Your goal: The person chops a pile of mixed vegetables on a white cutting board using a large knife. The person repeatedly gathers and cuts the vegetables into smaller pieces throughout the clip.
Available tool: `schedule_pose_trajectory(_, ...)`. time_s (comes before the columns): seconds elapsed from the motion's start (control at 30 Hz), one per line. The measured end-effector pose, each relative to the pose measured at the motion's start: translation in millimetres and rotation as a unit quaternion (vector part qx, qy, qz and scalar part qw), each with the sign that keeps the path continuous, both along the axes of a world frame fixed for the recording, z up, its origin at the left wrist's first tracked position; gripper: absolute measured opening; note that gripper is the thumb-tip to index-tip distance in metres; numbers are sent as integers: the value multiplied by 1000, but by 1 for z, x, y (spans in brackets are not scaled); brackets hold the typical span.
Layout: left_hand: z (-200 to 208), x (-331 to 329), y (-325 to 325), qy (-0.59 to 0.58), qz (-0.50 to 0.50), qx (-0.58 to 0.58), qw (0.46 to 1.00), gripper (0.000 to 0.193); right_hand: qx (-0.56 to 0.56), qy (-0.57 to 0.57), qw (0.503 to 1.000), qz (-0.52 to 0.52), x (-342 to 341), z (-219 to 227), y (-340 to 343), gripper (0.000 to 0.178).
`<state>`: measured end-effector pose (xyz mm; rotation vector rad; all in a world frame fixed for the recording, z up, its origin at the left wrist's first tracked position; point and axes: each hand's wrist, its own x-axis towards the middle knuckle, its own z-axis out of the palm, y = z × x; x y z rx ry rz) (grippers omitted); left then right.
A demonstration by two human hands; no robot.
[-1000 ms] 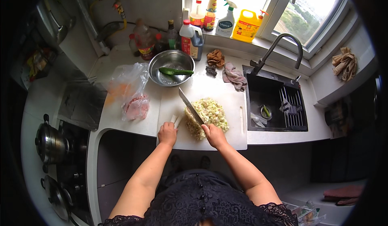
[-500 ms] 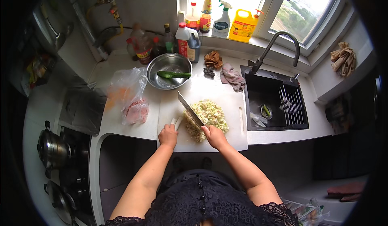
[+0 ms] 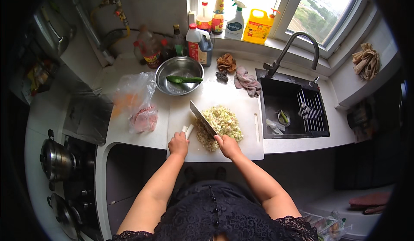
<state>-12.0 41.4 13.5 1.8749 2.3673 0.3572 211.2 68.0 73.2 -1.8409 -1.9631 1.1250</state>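
My right hand (image 3: 228, 146) is wrapped around the handle of a cleaver (image 3: 203, 119). Its blade slants up and left along the left side of a heap of finely chopped pale green and white vegetable (image 3: 225, 122). A white cutting board (image 3: 248, 148) lies under the heap, at the counter's front edge. My left hand (image 3: 178, 144), closed on the board's left part, grips white stalks (image 3: 188, 130) that look like scallion whites; their near ends are hidden in my fingers. The stalks lie left of the blade, apart from it.
Behind the board stands a steel bowl (image 3: 161, 84) with a cucumber (image 3: 184, 79) in it. Bagged raw meat (image 3: 144, 119) lies to the left. On the right are a dark sink (image 3: 276, 105) and a cloth (image 3: 247, 81). Several bottles, including a large jug (image 3: 199, 47), line the back.
The cleaver blade has shifted very slightly, its far end a little nearer to me. Both hands keep nearly the same place and grip.
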Motion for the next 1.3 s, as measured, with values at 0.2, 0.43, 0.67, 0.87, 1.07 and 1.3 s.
schedule_pose_trajectory(0.2,-1,1,-3,4,-3,-4,1000,32,30,-20,999,11,-2,6,-2,58)
schedule_pose_trajectory(0.43,6,0,-3,7,-3,-25,1000,32,18,-11,1000,1,-1,11,1,58)
schedule_pose_trajectory(0.67,8,2,-3,7,-4,-34,999,32,19,-9,1000,-9,2,14,2,57)
schedule_pose_trajectory(0.87,8,0,0,12,-12,-15,1000,31,35,-17,999,3,-1,9,-1,57)
schedule_pose_trajectory(1.07,3,-1,-2,13,-12,-18,1000,32,38,-8,999,13,-4,11,1,58)
schedule_pose_trajectory(1.3,0,-3,-2,7,-1,-15,1000,34,16,-7,1000,12,3,13,1,59)
